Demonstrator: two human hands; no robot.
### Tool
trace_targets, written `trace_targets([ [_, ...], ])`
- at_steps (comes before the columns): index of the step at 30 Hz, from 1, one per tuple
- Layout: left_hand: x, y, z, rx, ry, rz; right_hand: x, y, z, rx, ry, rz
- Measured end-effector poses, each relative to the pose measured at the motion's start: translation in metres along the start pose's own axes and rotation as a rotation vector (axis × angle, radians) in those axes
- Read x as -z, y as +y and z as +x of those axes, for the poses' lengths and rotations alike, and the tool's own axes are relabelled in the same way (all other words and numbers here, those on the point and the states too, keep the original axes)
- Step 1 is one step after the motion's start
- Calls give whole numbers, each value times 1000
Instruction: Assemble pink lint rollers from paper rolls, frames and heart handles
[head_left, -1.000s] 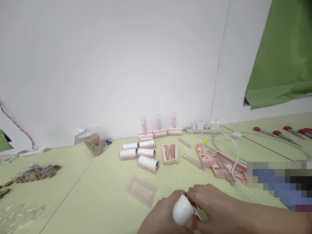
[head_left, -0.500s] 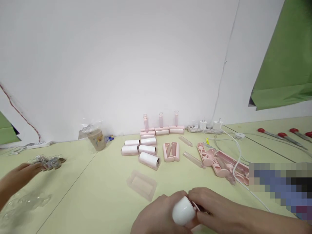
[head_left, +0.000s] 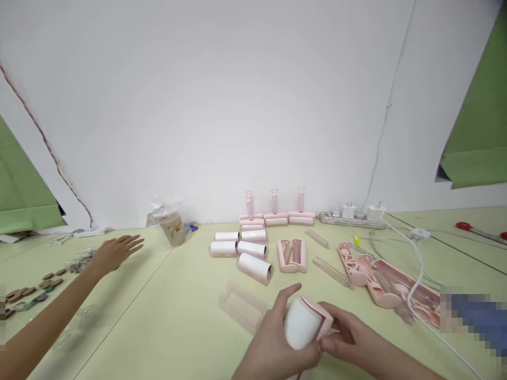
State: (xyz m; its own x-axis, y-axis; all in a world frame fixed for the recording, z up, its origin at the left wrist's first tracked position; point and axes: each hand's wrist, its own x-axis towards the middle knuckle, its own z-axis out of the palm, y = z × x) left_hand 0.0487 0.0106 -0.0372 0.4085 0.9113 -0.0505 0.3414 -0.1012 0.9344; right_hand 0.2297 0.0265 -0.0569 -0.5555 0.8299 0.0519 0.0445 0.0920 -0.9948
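My left hand [head_left: 277, 338] is wrapped around a lint roller [head_left: 303, 323], a white paper roll with a pink plastic cover along its far side. On the right, my right hand [head_left: 350, 338] grips the pink end of the same roller with thumb and fingers. Just beyond my left hand lies a clear plastic tray [head_left: 240, 303], empty and partly hidden by that hand. Several white rolls [head_left: 255, 266] in clear trays lie farther back. Near them sits a pink folded case [head_left: 292, 255] with clear tubes inside.
A co-worker's arm [head_left: 85, 285] reaches in from the left, over small brown pieces [head_left: 24, 293]. Finished-looking pink rollers [head_left: 276, 217] stand by the wall. Clear handles [head_left: 332, 272], pink parts [head_left: 384, 285], a white cable [head_left: 415, 285], a power strip [head_left: 352, 220] and a bagged cup [head_left: 172, 228] surround the area.
The lint roller has been turned and raised, so its pink cover now shows. The co-worker's hand has moved right with its fingers spread. The view has swung slightly left.
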Motion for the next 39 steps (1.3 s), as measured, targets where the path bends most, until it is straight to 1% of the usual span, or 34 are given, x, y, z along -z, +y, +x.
trace_targets([
  [2, -1, 8, -3, 41, -29, -6, -9, 3, 1, 5, 87, 141],
  [4, 8, 13, -7, 62, -86, 71, -15, 0, 0, -29, 163, 231],
  [6, 32, 11, -10, 0, -99, 171, -17, -5, -2, -86, 223, 311],
  [7, 48, 6, -10, -57, -67, 212, -16, -7, -3, -118, 250, 349],
  [8, 66, -2, -9, -112, 8, 255, -14, -9, -4, -153, 283, 386],
  [9, 84, -12, -8, -135, 118, 289, -12, -9, -5, -198, 323, 425],
  [10, 101, -25, -7, -119, 236, 312, -9, -9, -6, -250, 353, 465],
  [11, 116, -38, -5, -81, 283, 329, -6, -7, -6, -307, 375, 503],
  [12, 128, -52, -5, -21, 245, 343, -3, -4, -7, -365, 383, 546],
  [13, 137, -64, -5, 73, 166, 341, -1, 0, -7, -411, 372, 592],
  [14, 141, -74, -5, 143, 109, 332, 2, 3, -7, -439, 347, 629],
  [15, 141, -81, -5, 192, 57, 323, 4, 6, -7, -444, 319, 654],
  [16, 137, -85, -6, 215, 35, 311, 5, 7, -7, -424, 299, 655],
  [18, 121, -83, -6, 197, 32, 286, 7, 5, -7, -349, 300, 565],
  [20, 97, -74, -3, 153, 31, 250, 8, -3, -5, -271, 313, 377],
  [23, 59, -62, 3, 84, 38, 225, 8, -19, 1, -123, 268, 39],
  [25, 38, -59, 6, 64, 56, 254, 7, -26, 6, -13, 217, -227],
  [27, 24, -60, 8, 57, 66, 295, 5, -28, 11, 59, 133, -485],
  [28, 21, -61, 9, 55, 67, 307, 4, -28, 13, 83, 85, -583],
  [30, 18, -63, 10, 50, 64, 305, 2, -27, 14, 119, 14, -695],
  [34, 21, -65, 10, 49, 66, 281, 2, -28, 13, 155, -23, -800],
  [37, 22, -63, 9, 54, 67, 295, -2, -28, 10, 144, -66, -891],
  [39, 22, -60, 9, 65, 51, 298, -7, -26, 7, 126, -72, -912],
])
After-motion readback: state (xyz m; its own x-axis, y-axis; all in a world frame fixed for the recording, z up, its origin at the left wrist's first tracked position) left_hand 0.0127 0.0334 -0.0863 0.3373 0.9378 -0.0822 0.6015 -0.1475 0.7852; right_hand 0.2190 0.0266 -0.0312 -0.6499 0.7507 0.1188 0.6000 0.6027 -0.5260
